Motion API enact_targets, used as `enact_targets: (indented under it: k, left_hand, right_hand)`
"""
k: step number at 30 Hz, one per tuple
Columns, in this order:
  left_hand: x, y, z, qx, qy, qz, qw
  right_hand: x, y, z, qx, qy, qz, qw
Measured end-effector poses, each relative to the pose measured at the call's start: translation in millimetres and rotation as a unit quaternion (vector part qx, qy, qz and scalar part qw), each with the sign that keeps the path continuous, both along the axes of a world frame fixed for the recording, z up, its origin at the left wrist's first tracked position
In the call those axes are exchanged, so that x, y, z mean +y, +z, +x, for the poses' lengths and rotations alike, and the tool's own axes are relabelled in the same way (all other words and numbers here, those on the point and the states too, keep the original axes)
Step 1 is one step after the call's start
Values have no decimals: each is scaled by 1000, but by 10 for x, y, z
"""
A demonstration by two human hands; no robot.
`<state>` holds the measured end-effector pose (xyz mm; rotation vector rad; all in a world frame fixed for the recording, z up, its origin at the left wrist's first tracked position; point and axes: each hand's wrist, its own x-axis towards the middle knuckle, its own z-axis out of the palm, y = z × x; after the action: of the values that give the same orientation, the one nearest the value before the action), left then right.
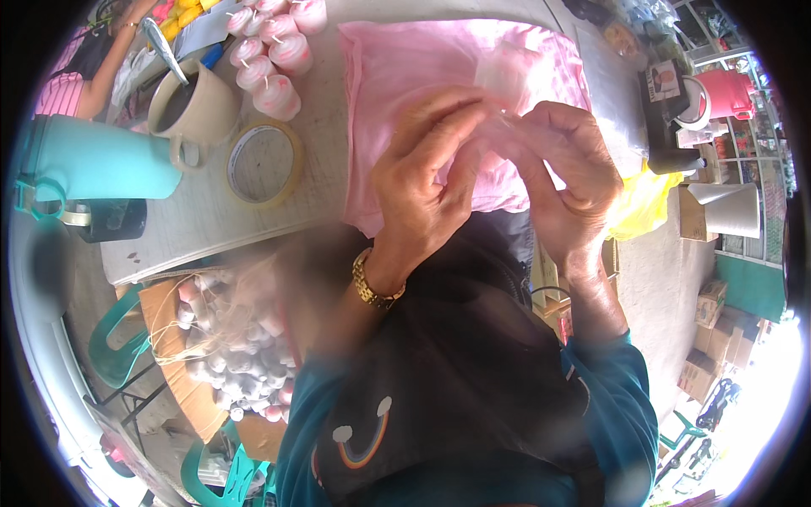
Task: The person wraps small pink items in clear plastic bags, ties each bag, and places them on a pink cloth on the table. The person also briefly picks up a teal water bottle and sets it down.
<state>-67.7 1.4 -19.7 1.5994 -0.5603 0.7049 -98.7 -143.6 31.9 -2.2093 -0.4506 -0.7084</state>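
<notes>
My left hand, with a gold watch at the wrist, and my right hand meet fingertip to fingertip. Between them they pinch clear plastic film, which is partly hidden by the fingers. Just beyond the fingertips is a translucent whitish bundle; glare hides what it holds. Under both hands a folded pink cloth lies on the white table. Left of the cloth, several pink-and-white candles with wicks stand in a group.
A tape roll, a mug with a spoon and a turquoise tumbler occupy the table's left. Below sits a carton of many white and pink pieces. Rightward are a yellow plastic bag and a pink jug. Another person's arm shows upper left.
</notes>
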Motion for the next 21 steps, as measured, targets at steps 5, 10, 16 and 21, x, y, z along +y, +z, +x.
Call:
enact_targets:
  k: [5,10,16,21]
  left_hand:
    - [63,-8,82,-20,-30,33,999]
    - [85,-15,129,-11,-80,10,997]
    - [95,-21,174,21,-99,26,995]
    - [89,-14,226,-2,-91,21,996]
  right_hand:
    - [-2,-2,-2,1,-3,-6,1000]
    - [-22,-8,26,-30,7,-29,999]
    - [-14,-17,58,-8,20,18,1000]
    - [-38,19,62,-7,14,-23,1000]
